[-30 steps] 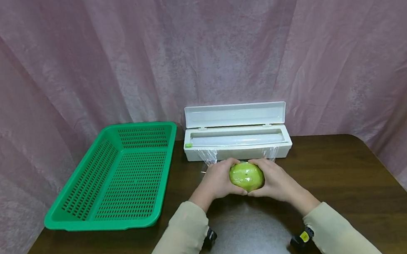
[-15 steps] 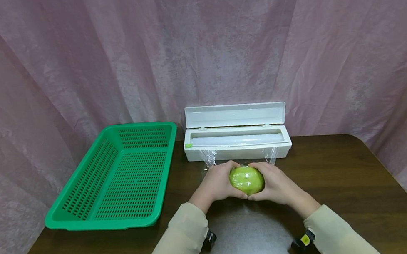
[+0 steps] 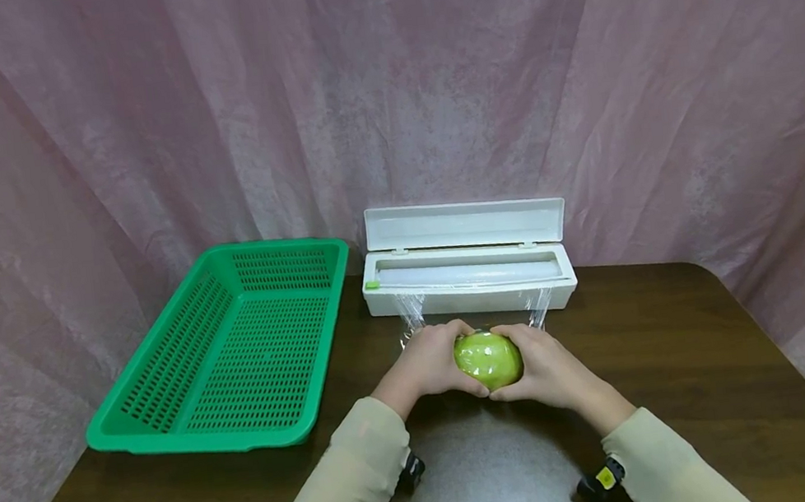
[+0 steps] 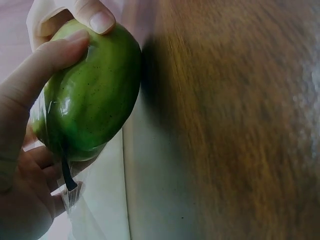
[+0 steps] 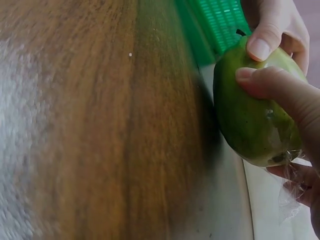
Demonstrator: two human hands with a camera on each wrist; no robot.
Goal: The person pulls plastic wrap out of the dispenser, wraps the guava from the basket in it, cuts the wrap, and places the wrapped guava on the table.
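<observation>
A green mango [image 3: 489, 359] with a dark stem [image 4: 67, 172] is held between both hands in front of the dispenser. My left hand [image 3: 432, 361] grips its left side, thumb on the near face and fingers round the far side. The right hand [image 3: 544, 363] grips the opposite side the same way, the two thumb tips close together. Clear cling film [image 3: 412, 309] runs from the white dispenser box [image 3: 474, 302] down to the hands and clings to the mango. Loose film bunches at both ends of the fruit, as the wrist views show. The fingertips behind it are partly hidden.
The dispenser's lid [image 3: 465, 224] stands open at the back, with the film roll [image 3: 468, 274] inside and a green slider [image 3: 372, 286] at its left end. A green plastic basket [image 3: 333, 358] sits left on the brown wooden table [image 3: 686, 384]. Pink curtains [image 3: 427, 74] hang behind.
Both hands have drawn the mango slightly toward the body. The film strips between box and hands now reach farther. The basket and dispenser stay put.
</observation>
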